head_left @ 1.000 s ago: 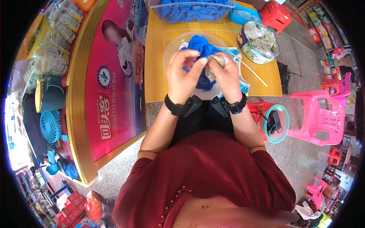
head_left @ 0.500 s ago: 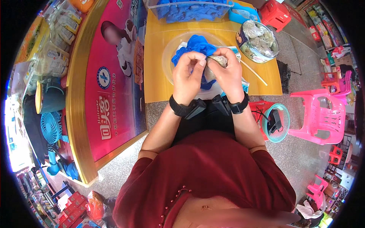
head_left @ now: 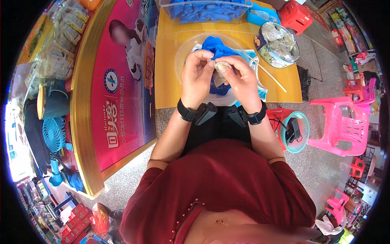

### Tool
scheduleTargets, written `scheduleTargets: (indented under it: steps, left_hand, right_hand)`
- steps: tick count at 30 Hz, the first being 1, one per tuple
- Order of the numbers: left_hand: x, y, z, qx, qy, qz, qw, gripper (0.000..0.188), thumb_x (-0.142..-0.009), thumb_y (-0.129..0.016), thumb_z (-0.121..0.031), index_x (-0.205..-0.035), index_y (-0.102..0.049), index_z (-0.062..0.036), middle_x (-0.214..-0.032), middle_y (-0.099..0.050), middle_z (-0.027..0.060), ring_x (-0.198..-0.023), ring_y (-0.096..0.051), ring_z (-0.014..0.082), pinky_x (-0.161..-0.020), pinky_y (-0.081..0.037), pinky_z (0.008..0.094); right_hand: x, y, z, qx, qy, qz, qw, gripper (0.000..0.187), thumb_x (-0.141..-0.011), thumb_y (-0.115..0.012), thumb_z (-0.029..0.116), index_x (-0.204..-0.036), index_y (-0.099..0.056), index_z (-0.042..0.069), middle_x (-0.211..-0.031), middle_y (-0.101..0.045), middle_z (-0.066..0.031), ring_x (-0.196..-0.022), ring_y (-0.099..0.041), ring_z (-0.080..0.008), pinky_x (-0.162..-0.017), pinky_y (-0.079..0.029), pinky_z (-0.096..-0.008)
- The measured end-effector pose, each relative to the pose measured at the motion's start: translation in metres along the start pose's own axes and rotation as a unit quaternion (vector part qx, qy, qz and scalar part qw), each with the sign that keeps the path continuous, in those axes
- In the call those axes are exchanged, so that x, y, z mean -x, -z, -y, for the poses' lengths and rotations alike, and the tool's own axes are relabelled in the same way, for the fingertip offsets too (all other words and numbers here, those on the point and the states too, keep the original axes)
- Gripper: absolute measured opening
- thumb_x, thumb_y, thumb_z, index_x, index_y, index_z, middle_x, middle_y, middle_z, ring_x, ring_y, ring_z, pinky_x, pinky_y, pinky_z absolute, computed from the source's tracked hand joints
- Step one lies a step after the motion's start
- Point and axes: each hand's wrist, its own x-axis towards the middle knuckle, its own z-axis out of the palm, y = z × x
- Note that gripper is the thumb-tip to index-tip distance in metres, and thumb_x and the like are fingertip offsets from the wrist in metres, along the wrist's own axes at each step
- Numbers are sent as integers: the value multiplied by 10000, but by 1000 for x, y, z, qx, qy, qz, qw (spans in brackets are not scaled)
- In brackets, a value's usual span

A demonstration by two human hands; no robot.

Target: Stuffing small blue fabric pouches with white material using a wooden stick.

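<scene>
My right hand is closed around a small crumpled pale grey-beige bundle, its thumb lying over it. My left hand is closed too; its thumb and index finger pinch together at the bundle's left edge, and what lies between those tips is too small to make out. Crumpled blue material is just beyond my fingers, in a wide clear plastic bowl. More of this blue shows below the bundle, between my hands. A white and light-blue sheet or packet lies partly beneath my right hand.
On the yellow table stand a clear tub of blue pieces, a light-blue tray, a round tin of pale bundles and a thin stick. A teal basket and pink chair are at right.
Both hands have shifted slightly left and parted a little at the fingertips. The pale bundle is now turned up and shows more fully between them.
</scene>
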Motion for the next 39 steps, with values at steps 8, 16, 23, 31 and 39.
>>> scheduleTargets:
  steps: [8,16,23,31,39]
  left_hand:
    - [2,-6,-3,41,13,20,999,185,-917,-541,41,-1071,-521,-59,-931,-540,-5,-853,-529,65,-750,-448,215]
    - [0,3,-10,41,-19,17,999,166,-940,-536,-2,-1094,-532,-63,-978,-553,-9,-835,-525,56,-725,-445,209]
    - [-3,9,-10,6,-36,74,997,181,-934,-535,19,-1093,-535,-68,-971,-548,-20,-854,-519,48,-752,-436,200]
    - [-4,1,-8,-215,-158,49,963,120,-858,-569,71,-908,-570,-39,-864,-599,79,-799,-598,212,-716,-481,310]
    - [4,-6,-4,-92,-36,51,994,143,-854,-618,14,-978,-571,-38,-887,-589,65,-795,-570,169,-735,-477,305]
  right_hand:
    - [-2,-6,-17,83,29,-111,990,130,-850,-666,11,-962,-614,-31,-970,-616,-72,-699,-595,-89,-617,-505,-231]
    - [1,0,-16,-31,69,-10,997,140,-884,-643,33,-985,-607,-58,-1051,-556,-92,-949,-570,-125,-768,-501,-259]
    - [-2,5,-4,-190,-119,9,975,119,-890,-653,79,-976,-621,3,-967,-591,-34,-840,-561,-89,-712,-477,-223]
    - [-6,0,-12,26,-73,-25,997,106,-823,-674,78,-875,-619,4,-740,-608,0,-638,-570,-74,-575,-481,-240]
    - [-3,-3,-12,14,-10,-156,988,122,-811,-670,3,-913,-603,-2,-776,-615,2,-644,-552,-53,-564,-464,-218]
